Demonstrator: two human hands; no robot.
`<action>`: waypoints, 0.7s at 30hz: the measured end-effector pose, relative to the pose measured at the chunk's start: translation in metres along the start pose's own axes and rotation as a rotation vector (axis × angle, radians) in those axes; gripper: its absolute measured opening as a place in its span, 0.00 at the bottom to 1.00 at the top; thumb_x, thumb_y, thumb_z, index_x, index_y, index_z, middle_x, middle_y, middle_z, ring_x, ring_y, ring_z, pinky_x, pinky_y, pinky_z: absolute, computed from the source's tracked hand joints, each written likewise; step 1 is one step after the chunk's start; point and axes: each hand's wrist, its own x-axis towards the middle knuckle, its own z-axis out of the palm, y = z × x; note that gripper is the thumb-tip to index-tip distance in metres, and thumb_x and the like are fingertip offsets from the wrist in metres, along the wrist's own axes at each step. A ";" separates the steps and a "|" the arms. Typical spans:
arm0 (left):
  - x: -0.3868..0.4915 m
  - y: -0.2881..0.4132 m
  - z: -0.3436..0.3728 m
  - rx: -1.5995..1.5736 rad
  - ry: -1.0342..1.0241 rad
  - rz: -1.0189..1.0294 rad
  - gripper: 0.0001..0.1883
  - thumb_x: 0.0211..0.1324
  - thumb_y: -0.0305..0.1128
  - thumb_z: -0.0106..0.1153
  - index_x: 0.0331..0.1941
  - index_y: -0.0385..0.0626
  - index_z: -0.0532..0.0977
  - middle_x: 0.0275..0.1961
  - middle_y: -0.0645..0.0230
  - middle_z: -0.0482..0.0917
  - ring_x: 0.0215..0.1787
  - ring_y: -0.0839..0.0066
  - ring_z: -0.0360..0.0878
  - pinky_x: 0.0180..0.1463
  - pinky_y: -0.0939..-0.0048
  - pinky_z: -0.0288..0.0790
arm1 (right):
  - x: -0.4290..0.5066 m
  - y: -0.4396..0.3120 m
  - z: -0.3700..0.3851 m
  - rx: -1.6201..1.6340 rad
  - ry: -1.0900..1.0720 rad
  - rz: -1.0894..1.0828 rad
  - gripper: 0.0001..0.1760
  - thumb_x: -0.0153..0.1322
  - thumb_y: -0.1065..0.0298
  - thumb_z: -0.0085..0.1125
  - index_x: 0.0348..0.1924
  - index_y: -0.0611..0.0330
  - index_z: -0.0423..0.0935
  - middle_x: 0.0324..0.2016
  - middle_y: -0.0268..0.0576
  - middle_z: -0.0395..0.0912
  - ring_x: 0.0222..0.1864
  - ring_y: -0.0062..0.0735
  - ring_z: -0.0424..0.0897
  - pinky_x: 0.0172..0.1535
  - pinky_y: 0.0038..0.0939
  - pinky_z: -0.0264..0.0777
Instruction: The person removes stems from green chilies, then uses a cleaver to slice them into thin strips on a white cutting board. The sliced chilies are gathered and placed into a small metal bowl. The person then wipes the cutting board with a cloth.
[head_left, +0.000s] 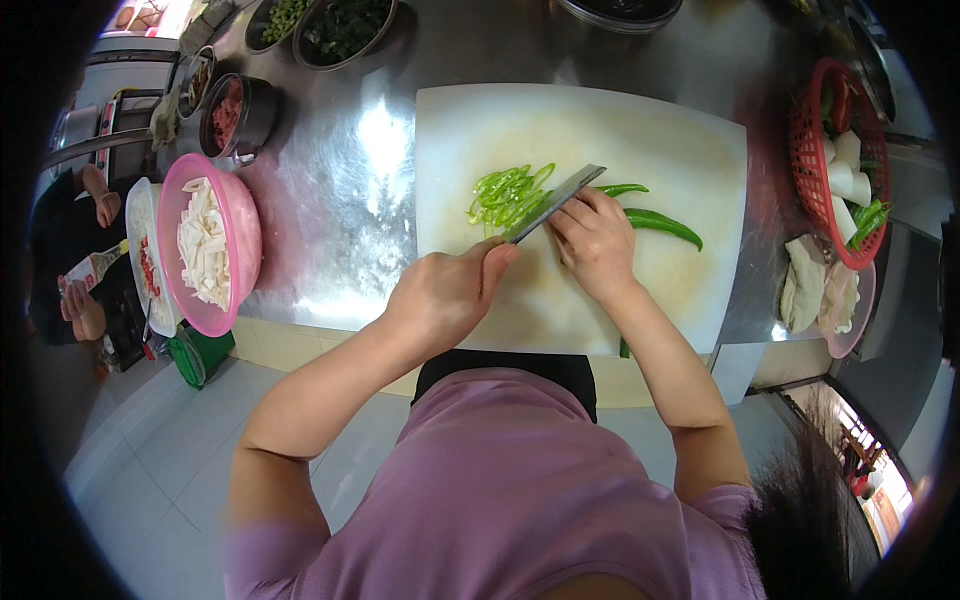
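My left hand (442, 292) grips the handle of a kitchen knife (559, 202), its broad blade slanting up to the right over a white cutting board (675, 300). Diagonally sliced green chili pepper (502, 191) lies in a loose pile left of the blade. Close against the blade's right side, my right hand (592, 236) has its fingers curled down on a green chili pepper (626, 190), whose narrow end sticks out past the knuckles. A second, whole green chili pepper (667, 225) lies just right of that hand. The part under my fingers is hidden.
A pink bowl of white strips (247, 240) stands left beside a white tray (166, 300). Behind are a metal pot of minced meat (259, 112) and a bowl of greens (386, 34). Right are a red basket of vegetables (814, 180) and a cloth (799, 289). Another person works far left.
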 end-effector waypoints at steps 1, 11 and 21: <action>0.002 0.000 0.004 -0.003 0.010 -0.009 0.28 0.77 0.56 0.38 0.52 0.46 0.81 0.24 0.48 0.82 0.30 0.43 0.82 0.36 0.48 0.77 | 0.000 0.000 0.000 0.002 -0.001 0.003 0.11 0.57 0.73 0.74 0.34 0.57 0.87 0.39 0.36 0.85 0.45 0.42 0.82 0.46 0.39 0.77; 0.021 -0.003 0.005 -0.010 0.075 0.111 0.27 0.78 0.55 0.35 0.50 0.48 0.80 0.25 0.50 0.82 0.30 0.43 0.82 0.36 0.48 0.76 | 0.000 0.003 -0.002 0.040 -0.004 0.029 0.06 0.62 0.72 0.69 0.33 0.56 0.85 0.38 0.34 0.85 0.46 0.38 0.82 0.47 0.38 0.77; 0.019 0.002 0.013 0.042 0.028 0.105 0.25 0.78 0.52 0.38 0.52 0.48 0.80 0.24 0.48 0.81 0.28 0.43 0.80 0.34 0.48 0.76 | -0.004 0.004 -0.001 0.022 -0.006 0.031 0.07 0.62 0.72 0.70 0.34 0.57 0.86 0.38 0.36 0.86 0.46 0.40 0.83 0.47 0.39 0.78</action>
